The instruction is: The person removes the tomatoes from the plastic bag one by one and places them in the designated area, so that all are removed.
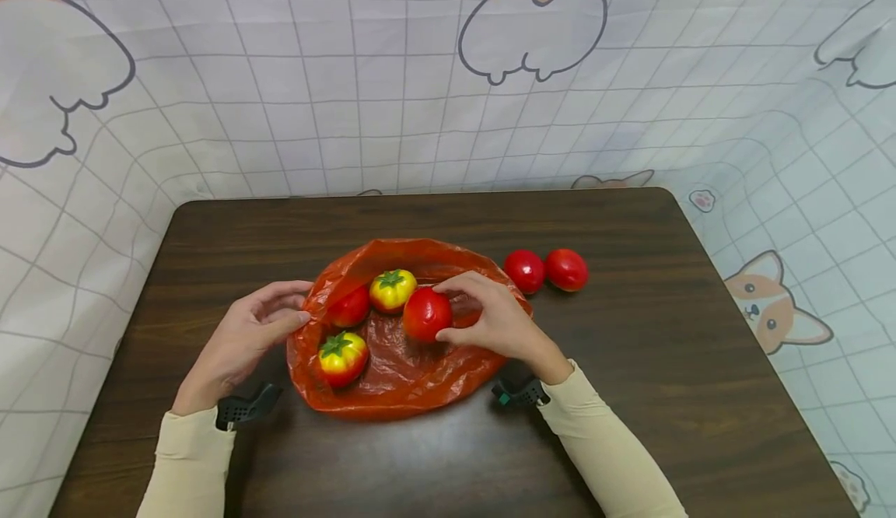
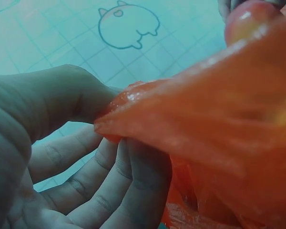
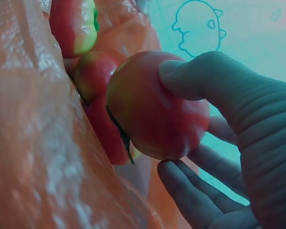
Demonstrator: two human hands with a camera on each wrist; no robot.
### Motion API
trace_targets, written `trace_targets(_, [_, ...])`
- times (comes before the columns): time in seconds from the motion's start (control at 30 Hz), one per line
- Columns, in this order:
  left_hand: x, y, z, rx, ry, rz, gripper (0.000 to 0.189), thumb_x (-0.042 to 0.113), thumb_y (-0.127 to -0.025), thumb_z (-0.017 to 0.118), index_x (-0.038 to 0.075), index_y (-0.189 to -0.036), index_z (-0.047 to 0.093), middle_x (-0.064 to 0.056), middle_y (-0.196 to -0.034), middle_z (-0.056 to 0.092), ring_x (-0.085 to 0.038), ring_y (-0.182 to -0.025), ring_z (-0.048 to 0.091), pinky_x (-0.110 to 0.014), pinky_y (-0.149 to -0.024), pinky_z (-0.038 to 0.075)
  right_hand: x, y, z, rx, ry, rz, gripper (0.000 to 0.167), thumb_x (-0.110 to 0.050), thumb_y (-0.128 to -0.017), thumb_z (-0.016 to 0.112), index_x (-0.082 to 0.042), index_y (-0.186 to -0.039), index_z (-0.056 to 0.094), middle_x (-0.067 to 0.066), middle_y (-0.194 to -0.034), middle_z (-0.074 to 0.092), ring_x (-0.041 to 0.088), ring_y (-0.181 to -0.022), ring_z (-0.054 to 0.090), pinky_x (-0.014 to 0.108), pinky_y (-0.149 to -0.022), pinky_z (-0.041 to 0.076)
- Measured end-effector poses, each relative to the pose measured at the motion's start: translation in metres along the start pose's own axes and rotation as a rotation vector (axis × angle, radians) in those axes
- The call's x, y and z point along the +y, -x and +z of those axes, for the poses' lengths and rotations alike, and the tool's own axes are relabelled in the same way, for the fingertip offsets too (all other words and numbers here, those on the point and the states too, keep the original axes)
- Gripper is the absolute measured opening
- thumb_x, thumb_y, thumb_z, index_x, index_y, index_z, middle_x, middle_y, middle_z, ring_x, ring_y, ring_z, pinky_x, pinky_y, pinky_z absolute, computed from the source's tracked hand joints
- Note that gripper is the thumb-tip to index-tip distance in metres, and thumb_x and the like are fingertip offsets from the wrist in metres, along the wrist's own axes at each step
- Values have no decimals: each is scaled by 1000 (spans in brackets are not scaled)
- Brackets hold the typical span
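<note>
An orange-red plastic bag (image 1: pixel 402 401) lies spread on the table with its mouth wide. My left hand (image 1: pixel 245 335) pinches the bag's left rim between thumb and fingers, as the left wrist view shows up close. Over the bag's right half, my right hand (image 1: pixel 497 320) holds a red tomato (image 1: pixel 427 314) between thumb and fingertips; its green calyx shows in the right wrist view. Inside the bag are two yellow-and-red tomatoes, one at the back (image 1: pixel 393 291) and one at the front left (image 1: pixel 343 358). Another red tomato (image 1: pixel 348 308) sits there partly behind the bag's film.
Two red tomatoes, a nearer-left one (image 1: pixel 525 271) and a right one (image 1: pixel 567 270), lie side by side on the dark wooden table (image 1: pixel 665 393), just right of the bag. A white gridded curtain (image 1: pixel 406 113) with cartoon animals hangs behind the table and at its sides.
</note>
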State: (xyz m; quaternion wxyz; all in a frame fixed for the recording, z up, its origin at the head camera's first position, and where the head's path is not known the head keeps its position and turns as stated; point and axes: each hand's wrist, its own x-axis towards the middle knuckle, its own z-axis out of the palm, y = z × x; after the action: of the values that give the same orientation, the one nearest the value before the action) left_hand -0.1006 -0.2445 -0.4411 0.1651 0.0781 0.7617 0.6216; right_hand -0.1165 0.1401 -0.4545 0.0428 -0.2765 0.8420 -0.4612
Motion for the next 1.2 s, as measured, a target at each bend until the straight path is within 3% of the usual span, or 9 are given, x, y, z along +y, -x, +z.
trace_targets(0.2, [3, 0, 1, -4, -28, -11, 49, 22, -102, 66, 8, -146, 50, 5, -117, 68, -8, -102, 74, -27, -86, 64, 0, 4, -10, 62, 8, 17, 58, -24, -78, 92, -19, -130, 66, 1, -132, 67, 20, -118, 66, 45, -98, 61])
trace_targets(0.43, [4, 0, 2, 0, -60, -25, 50, 26, -102, 66, 9, -147, 49, 5, -117, 68, -6, -103, 74, -27, -87, 63, 1, 12, -25, 111, -118, 71, 57, -17, -78, 91, -17, -130, 66, 1, -130, 67, 19, -118, 68, 35, -102, 60])
trace_targets(0.53, [5, 0, 2, 9, -74, -21, 50, 26, -102, 66, 9, -147, 50, 6, -116, 67, -5, -102, 74, -26, -86, 63, 2, 16, -32, 130, -146, 79, 58, -16, -79, 91, -16, -131, 66, 4, -130, 66, 22, -118, 69, 38, -102, 60])
trace_targets(0.97, [4, 0, 7, 17, -94, -24, 51, 28, -102, 66, 10, -147, 50, 6, -115, 66, -4, -102, 73, -24, -87, 63, 12, 37, -65, 236, -108, 139, 57, -14, -81, 89, -15, -132, 64, 6, -132, 63, 32, -118, 70, 42, -100, 59])
trace_targets(1.2, [3, 0, 6, 20, -109, -22, 49, 26, -103, 65, 12, -147, 50, 7, -116, 66, -4, -101, 73, -22, -86, 62, 17, 46, -78, 307, -85, 130, 57, -10, -81, 89, -13, -132, 65, 7, -132, 64, 26, -114, 69, 36, -100, 59])
